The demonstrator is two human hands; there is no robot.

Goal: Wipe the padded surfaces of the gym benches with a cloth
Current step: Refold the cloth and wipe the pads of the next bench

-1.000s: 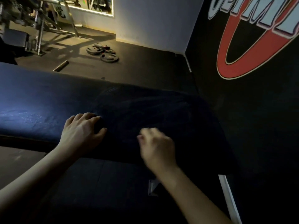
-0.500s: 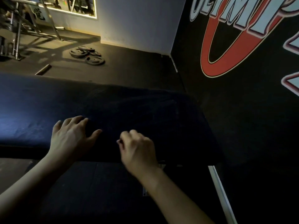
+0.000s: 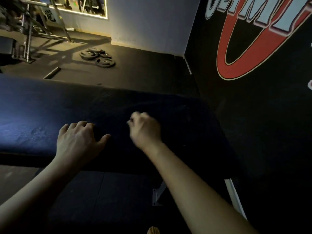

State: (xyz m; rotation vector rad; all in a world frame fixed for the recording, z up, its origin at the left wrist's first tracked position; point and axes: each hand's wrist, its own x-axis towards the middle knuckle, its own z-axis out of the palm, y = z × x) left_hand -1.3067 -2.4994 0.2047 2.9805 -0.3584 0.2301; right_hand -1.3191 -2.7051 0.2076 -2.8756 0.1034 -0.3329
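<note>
In the head view, a gym bench (image 3: 42, 115) with a dark blue pad crosses the picture from the left edge to the black wall (image 3: 253, 132) on the right. A pale glare lies on the left part of the pad. The cloth (image 3: 177, 119) is dark and lies spread over the right end of the pad. It is almost the same colour as the pad, so its borders are difficult to follow.

The left hand (image 3: 79, 141) rests near the front edge of the pad, about at its middle. Its fingers are bent with the tips down and the thumb stretched to the right. I cannot tell if it has any cloth under the fingers or only presses on the surface.

The right hand (image 3: 145, 127) is just beside it, toward the right end, and it is blurred. Its fingers are curled tight into a fist on the cloth and grip a bunch of it.

Under the front edge a metal bracket (image 3: 157, 195) of the bench frame is visible above the dark floor (image 3: 143, 71).

Behind the bench, some weight plates (image 3: 98, 57) lie in a small heap on the floor, and a short bar (image 3: 52, 72) lies near the far edge of the pad. A metal rack (image 3: 28, 31) stands in the far left corner. The black wall bears a red ring (image 3: 236, 68) and pale letters.
</note>
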